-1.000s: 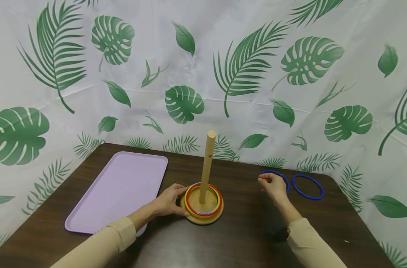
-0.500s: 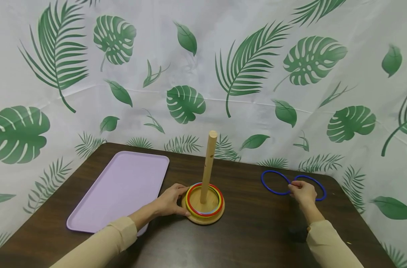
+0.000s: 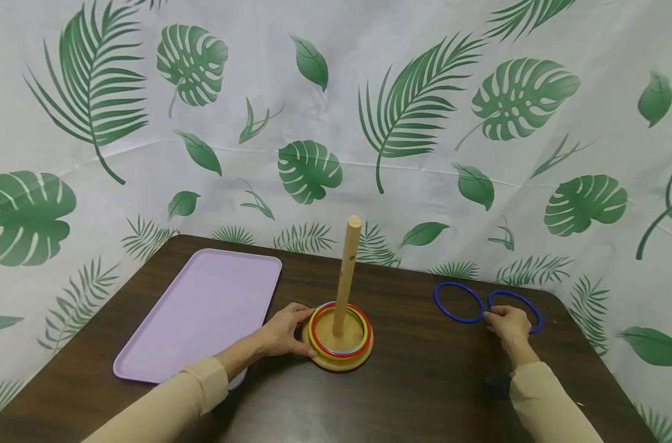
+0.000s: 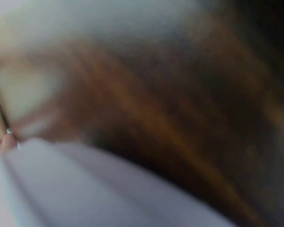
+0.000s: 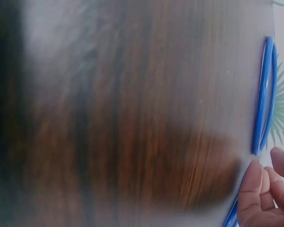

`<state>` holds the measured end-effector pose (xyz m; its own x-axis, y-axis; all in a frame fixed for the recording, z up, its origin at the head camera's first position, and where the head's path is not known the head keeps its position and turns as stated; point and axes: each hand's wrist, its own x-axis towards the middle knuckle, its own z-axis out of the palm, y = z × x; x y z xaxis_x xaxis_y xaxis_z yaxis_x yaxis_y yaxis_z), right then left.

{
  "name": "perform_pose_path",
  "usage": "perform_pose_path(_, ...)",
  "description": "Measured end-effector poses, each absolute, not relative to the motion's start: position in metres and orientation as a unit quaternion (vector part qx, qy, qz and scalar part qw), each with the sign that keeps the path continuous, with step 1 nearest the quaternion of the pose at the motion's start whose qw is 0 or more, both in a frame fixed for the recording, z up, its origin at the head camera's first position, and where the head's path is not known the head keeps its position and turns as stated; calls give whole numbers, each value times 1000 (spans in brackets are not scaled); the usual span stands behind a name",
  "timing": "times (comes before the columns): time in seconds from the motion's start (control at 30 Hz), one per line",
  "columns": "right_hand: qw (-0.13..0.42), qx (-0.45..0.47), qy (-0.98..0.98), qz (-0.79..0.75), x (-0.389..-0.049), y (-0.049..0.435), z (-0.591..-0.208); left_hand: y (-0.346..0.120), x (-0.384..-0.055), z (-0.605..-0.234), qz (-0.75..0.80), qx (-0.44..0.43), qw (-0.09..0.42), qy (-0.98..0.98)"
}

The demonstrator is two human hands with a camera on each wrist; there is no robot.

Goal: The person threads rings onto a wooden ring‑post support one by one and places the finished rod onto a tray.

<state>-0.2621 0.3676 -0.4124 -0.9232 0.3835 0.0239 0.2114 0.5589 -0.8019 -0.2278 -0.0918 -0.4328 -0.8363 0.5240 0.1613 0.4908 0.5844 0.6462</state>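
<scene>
A wooden ring stand (image 3: 348, 264) with an upright peg stands mid-table. Red, yellow and light-blue rings (image 3: 342, 355) lie round the peg on its round base. My left hand (image 3: 283, 332) holds the left side of that base, thumb in front and fingers behind. To the right, two blue rings lie flat: a left one (image 3: 445, 311) and a right one (image 3: 526, 299). My right hand (image 3: 509, 326) is at the near left edge of the right ring and covers part of it. In the right wrist view, a gap shows between thumb (image 5: 281, 163) and forefinger, beside the blue ring (image 5: 231, 217).
A lilac tray (image 3: 203, 307) lies at the left of the dark wooden table (image 3: 413, 369). A white cloth with green leaves (image 3: 336, 123) hangs behind the table. The left wrist view is mostly blurred tabletop and a pale surface.
My right hand has moved right, from over the left blue ring to the right one, then slightly nearer to me. My left hand stays on the stand's base.
</scene>
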Motion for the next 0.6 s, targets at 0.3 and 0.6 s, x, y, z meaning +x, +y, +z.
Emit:
perform_pose_path(0.3,87,-169,-882,432,-267,365,-416,-91,-229,-433,360,284,27,888)
perform_pose_path(0.6,88,-184,-903,378,-274,363,-419,-91,-227,-433,361,276,30,890)
